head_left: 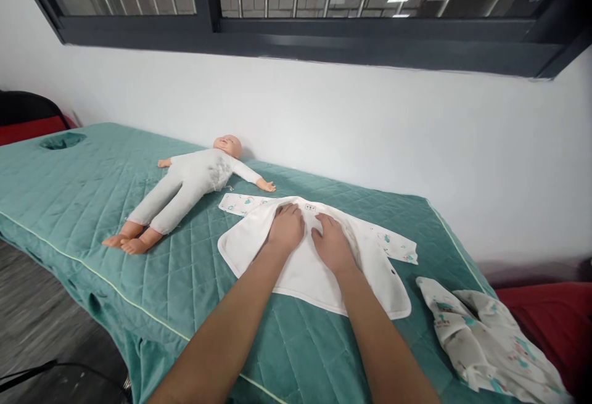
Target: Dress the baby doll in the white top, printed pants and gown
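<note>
Left grip point(287, 228) lay palm-down on the white baby jacket point(305, 274), fingers stretched forward and close together, clasping nothing. Right grip point(332, 243) lay just beside it in the same pose, flat and unclenched; whether the two thumbs touched could not be told. Both forearms reached in from the bottom edge and drew together toward the garment's collar end, wrists straight.

The jacket was spread flat, plain side up, on the teal quilted massage bed point(92, 194). One printed sleeve point(238, 203) stuck out to the left and the other sleeve point(400, 247) to the right. A small label point(309, 208) showed between the fingertips of the two grips.

A baby doll point(185, 185) in a white suit lay on its back to the left of the jacket, arms out, head toward the wall, one of its hands close to the left sleeve. A crumpled printed garment point(481, 336) lay apart at the bed's right end. A face hole point(62, 140) opened at the bed's far left end.
</note>
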`<state>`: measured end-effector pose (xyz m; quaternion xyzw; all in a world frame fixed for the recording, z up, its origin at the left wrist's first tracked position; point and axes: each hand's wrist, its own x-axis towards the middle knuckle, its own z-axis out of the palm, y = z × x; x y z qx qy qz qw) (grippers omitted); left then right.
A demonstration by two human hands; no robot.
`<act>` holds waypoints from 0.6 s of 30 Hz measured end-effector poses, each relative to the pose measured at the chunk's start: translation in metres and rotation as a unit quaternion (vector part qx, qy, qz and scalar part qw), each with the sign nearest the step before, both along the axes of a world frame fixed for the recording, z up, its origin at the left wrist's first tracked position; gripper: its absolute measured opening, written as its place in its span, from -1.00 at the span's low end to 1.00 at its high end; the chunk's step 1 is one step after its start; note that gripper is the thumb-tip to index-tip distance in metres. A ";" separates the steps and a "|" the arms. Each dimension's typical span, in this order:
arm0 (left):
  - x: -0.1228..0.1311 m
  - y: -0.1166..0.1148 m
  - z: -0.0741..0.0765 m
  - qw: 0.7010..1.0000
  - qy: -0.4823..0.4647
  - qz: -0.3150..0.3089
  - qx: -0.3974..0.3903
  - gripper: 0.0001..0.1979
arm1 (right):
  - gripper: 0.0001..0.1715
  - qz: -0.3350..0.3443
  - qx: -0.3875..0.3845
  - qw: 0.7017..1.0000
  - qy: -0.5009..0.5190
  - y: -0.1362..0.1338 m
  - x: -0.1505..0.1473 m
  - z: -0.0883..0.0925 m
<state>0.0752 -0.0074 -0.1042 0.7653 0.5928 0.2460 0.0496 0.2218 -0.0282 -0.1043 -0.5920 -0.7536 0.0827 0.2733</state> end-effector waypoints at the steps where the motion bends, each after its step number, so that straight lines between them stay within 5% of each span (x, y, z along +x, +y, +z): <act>1: 0.000 0.001 -0.001 1.000 -0.002 0.004 -0.003 -0.65 | -0.51 -0.002 -0.001 1.000 -0.002 0.001 0.001 -0.001; 18: 0.002 0.010 -0.010 0.997 0.034 -0.005 -0.074 -0.40 | -0.41 -0.033 -0.021 0.994 -0.102 0.002 0.000 -0.003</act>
